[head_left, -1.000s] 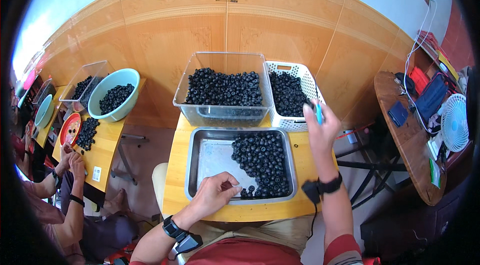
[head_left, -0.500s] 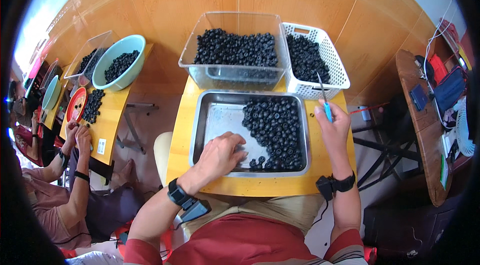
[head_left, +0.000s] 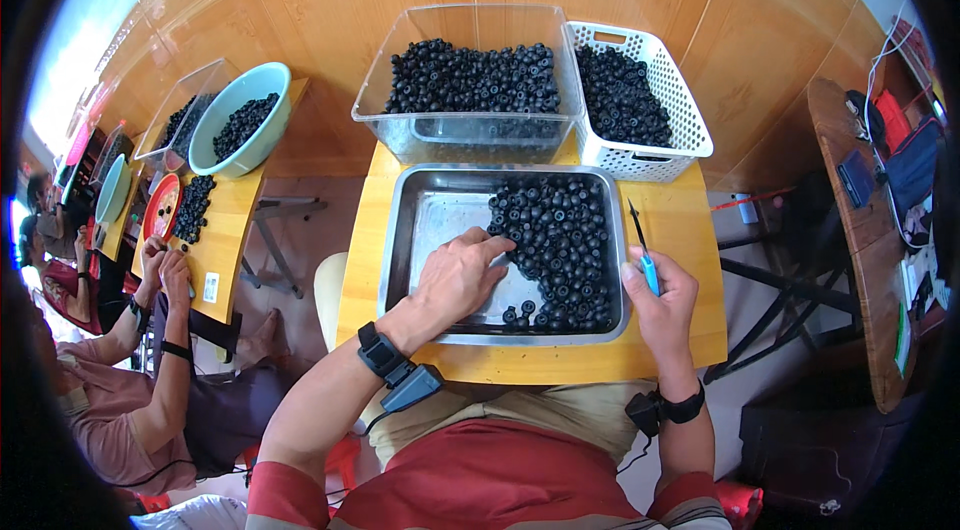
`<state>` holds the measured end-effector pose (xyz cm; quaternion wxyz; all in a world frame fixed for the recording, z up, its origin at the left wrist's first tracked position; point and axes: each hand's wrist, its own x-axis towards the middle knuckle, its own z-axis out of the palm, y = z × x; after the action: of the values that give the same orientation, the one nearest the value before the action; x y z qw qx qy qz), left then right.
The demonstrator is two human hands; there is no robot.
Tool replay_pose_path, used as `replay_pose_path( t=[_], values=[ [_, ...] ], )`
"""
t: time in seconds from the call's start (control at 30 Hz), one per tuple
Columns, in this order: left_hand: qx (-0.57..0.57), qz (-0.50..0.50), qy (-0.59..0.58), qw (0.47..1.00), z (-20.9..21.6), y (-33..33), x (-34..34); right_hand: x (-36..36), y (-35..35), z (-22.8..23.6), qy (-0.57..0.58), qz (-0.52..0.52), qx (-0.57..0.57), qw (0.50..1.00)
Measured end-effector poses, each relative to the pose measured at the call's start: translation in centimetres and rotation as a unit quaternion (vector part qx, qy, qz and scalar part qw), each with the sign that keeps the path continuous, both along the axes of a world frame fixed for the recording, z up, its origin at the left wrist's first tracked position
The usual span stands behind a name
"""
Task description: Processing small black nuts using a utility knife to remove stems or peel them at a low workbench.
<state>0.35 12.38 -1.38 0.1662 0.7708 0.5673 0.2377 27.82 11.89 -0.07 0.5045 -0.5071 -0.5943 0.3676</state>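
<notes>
My left hand (head_left: 458,278) reaches over the steel tray (head_left: 440,338), its index fingertip at the left edge of a heap of round black berry-like pieces (head_left: 562,245). Its thumb and index finger are apart, with nothing visibly held. The pieces crowd the tray's right half; bare metal shows at its left. Beside the tray's right rim, my right hand (head_left: 664,305) is closed around a small knife-like tool (head_left: 649,270) with a light-blue handle. Its slim dark tip points up and away from me.
Behind the tray stand a clear plastic bin (head_left: 470,135) and a white perforated basket (head_left: 680,142), both holding black pieces. At the left, a co-worker's hands (head_left: 165,265) are near a red plate (head_left: 160,205) and a pale-green bowl (head_left: 240,152). A brown table (head_left: 850,250) stands right.
My left hand has moved right and away from me to the edge of the heap. My right hand and the blue-handled tool have come slightly nearer to me. The view has shifted a little.
</notes>
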Motion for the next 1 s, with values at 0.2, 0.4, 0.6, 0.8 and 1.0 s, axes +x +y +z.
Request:
replay_pose_path(
  t=[0.2, 0.4, 0.6, 0.8, 1.0],
  values=[
    [-0.007, -0.006, 0.008, 1.0, -0.1, 0.8, 0.2, -0.4, -0.8, -0.1, 0.023, 0.011, -0.036, 0.999],
    [-0.021, -0.017, -0.023, 0.999, 0.1, 0.7, 0.1, -0.4, -1.5, -0.3, 0.002, 0.011, -0.04, 0.999],
    [-0.162, 0.027, -0.164, 0.973, 1.0, -0.6, -0.1, -0.5, -2.4, -0.2, 0.007, 0.017, -0.051, 0.999],
    [-0.196, 0.01, -0.438, 0.877, 0.1, -1.6, 0.0, -0.9, -2.8, 0.0, 0.001, 0.02, -0.022, 1.0],
    [-0.226, 0.009, -0.548, 0.805, 0.7, -2.4, 0.3, -1.9, -3.3, 1.1, 0.005, 0.036, -0.028, 0.999]
  ],
)
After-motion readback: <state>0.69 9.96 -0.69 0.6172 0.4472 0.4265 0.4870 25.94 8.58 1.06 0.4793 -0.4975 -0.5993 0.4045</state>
